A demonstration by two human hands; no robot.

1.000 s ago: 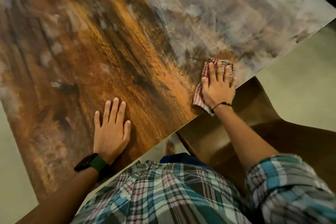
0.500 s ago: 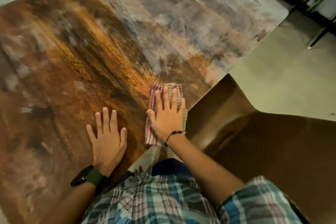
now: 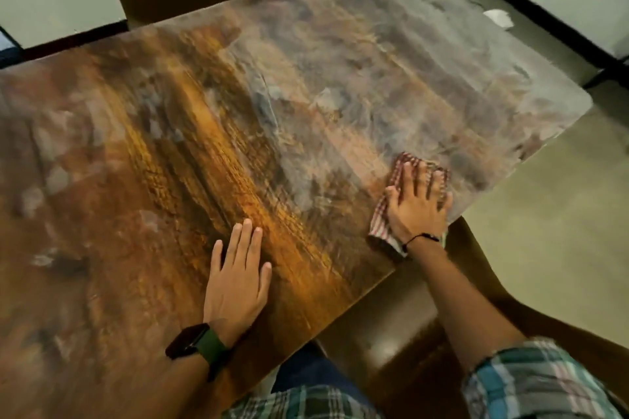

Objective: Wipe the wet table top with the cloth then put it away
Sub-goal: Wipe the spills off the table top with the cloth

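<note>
Right hand (image 3: 418, 206) flat, fingers straight, pressing cloth (image 3: 381, 223) onto table (image 3: 306, 95) near edge, left hand (image 3: 236, 277) flat beside, streaks ahead possibly wet.

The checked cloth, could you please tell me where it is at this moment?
In the head view, the checked cloth lies flat under the right hand near the table top's near right edge.

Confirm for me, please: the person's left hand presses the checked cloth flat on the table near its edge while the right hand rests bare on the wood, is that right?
Not quite: the hands are swapped. The head view shows the right hand pressing the checked cloth flat on the table near its edge, while the left hand rests bare on the wood.
</note>
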